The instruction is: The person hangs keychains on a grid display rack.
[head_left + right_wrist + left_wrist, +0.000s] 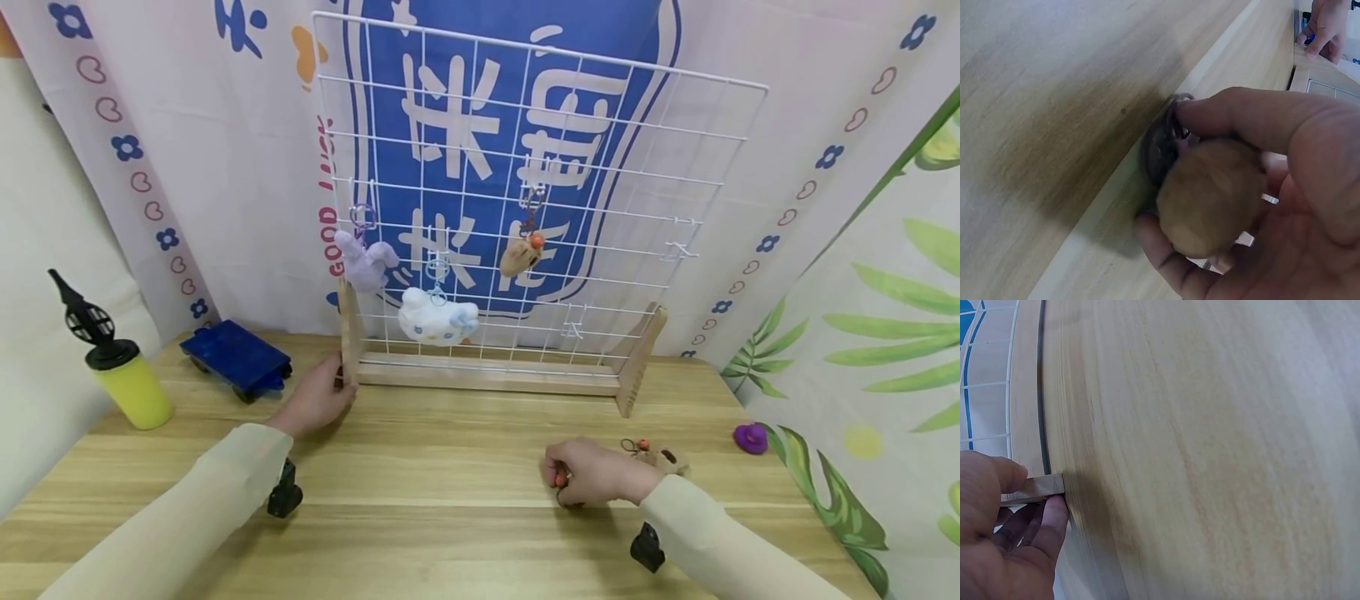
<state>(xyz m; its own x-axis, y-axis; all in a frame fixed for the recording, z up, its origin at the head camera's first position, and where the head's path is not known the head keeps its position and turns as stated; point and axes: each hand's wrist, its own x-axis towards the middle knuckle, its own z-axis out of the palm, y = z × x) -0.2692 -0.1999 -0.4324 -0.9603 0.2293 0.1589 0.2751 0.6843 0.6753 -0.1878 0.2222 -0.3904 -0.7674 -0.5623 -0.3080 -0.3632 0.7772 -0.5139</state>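
My left hand (318,396) pinches the left wooden foot (1041,487) of a white wire grid rack (480,379), thumb on one face and fingers on the other. A brown plush keychain (1210,200) is in my right hand (579,472), low over the table front of the rack. Its dark strap and ring (1163,140) are pinched between thumb and finger. Behind that wrist lies another brown plush keychain (666,460). On the grid hang a purple plush keychain (367,265), a white cat-faced one (435,318) and a brown one (519,255) with an orange ball.
Bare white hooks (573,323) sit on the grid's right part. A blue toy cart (236,357) and a yellow pump bottle (135,387) stand at the table's left. A small purple hat-shaped thing (751,438) lies near the right edge. Printed cloth hangs behind the rack.
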